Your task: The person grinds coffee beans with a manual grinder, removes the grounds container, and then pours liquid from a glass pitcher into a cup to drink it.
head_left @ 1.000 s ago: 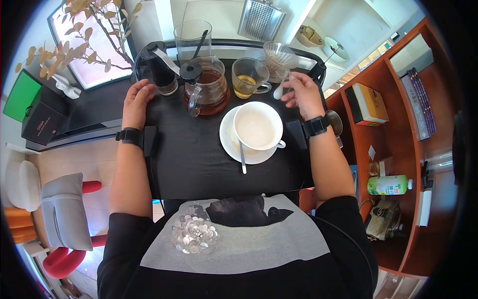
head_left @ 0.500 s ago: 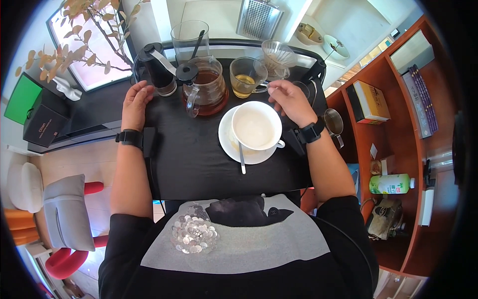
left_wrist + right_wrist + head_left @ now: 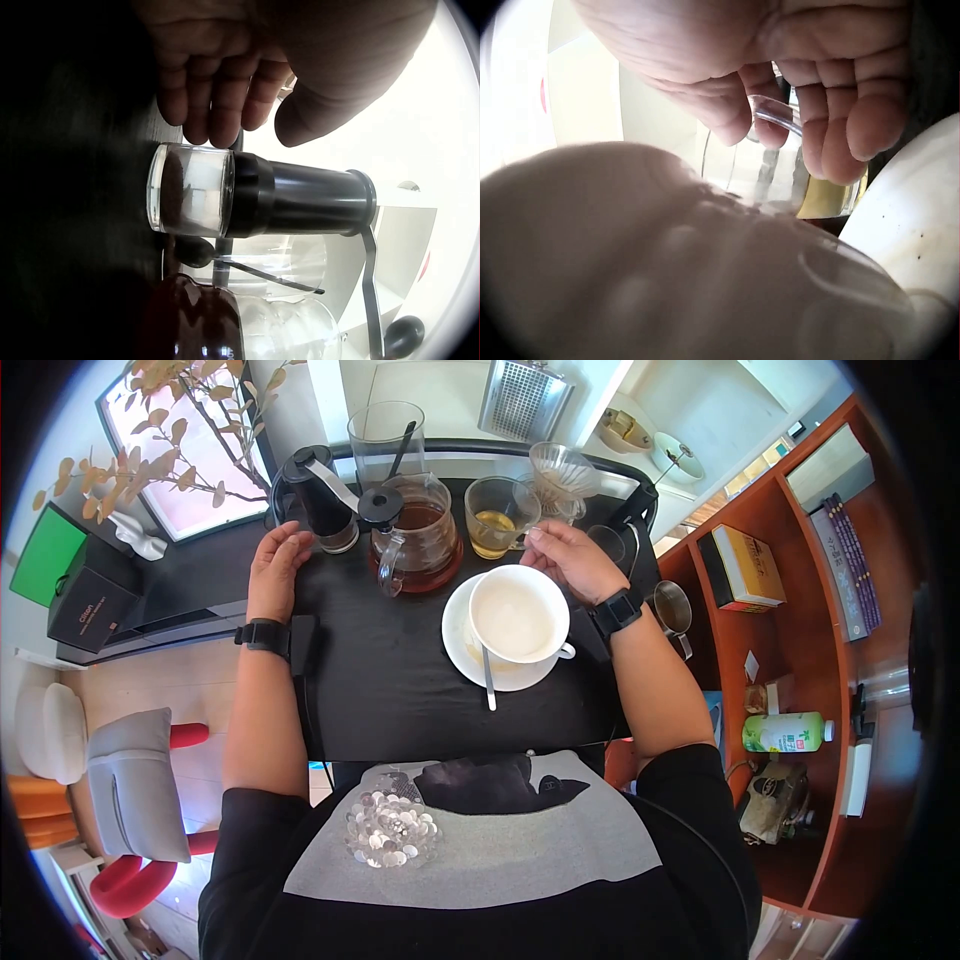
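Note:
My right hand (image 3: 578, 565) is at the handle of a clear glass cup (image 3: 492, 520) that contains some yellow liquid. In the right wrist view the thumb and index finger lie on either side of the cup's handle (image 3: 780, 121), with the other fingers loosely bent. My left hand (image 3: 275, 570) rests at the table's left side, fingers relaxed and holding nothing. Close beside it stands a black hand coffee grinder (image 3: 304, 196), its clear base partly filled with brown grounds. A large white cup (image 3: 518, 615) of pale liquid sits on a saucer (image 3: 460, 650) with a spoon (image 3: 489, 685).
A glass coffee pot (image 3: 425, 545) of dark liquid stands between grinder and glass cup. Behind are a tall clear jar (image 3: 375, 432) and a ribbed glass dripper (image 3: 562, 472). A metal cup (image 3: 672, 605) and a wooden shelf (image 3: 790, 660) are at the right.
My right hand has moved left from beside the dripper to the glass cup's handle. The left hand has stayed in place.

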A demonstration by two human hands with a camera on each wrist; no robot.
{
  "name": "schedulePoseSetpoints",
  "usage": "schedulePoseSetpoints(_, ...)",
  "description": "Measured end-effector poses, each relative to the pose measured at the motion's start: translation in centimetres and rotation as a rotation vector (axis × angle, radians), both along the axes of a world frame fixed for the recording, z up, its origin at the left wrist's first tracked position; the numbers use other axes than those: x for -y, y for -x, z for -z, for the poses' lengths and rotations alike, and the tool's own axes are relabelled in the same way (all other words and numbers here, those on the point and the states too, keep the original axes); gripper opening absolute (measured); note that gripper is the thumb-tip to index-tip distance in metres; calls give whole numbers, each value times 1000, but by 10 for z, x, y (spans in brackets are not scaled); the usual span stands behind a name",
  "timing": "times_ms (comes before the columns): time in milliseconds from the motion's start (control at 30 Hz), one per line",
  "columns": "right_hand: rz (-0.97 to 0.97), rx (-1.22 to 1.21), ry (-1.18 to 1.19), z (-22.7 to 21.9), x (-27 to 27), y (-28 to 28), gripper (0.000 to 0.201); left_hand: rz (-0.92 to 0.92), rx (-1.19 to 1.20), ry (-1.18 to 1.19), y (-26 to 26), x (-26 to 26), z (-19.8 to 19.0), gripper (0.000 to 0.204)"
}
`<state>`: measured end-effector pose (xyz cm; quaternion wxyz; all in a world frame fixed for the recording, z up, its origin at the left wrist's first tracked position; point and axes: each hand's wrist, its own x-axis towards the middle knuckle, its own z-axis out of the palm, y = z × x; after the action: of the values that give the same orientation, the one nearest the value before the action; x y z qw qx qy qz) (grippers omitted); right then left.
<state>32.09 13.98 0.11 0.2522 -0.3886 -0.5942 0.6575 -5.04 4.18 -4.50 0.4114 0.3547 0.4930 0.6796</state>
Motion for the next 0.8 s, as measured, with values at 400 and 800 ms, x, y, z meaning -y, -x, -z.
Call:
schedulePoseSetpoints(400,62,-24,-157,-12,16,-18,20,5,-1,1,0,0,0,29)
schedulePoseSetpoints(800,127,-26,-372,-21,38,-35,18,-4,-12,6,-1,0,-1,30)
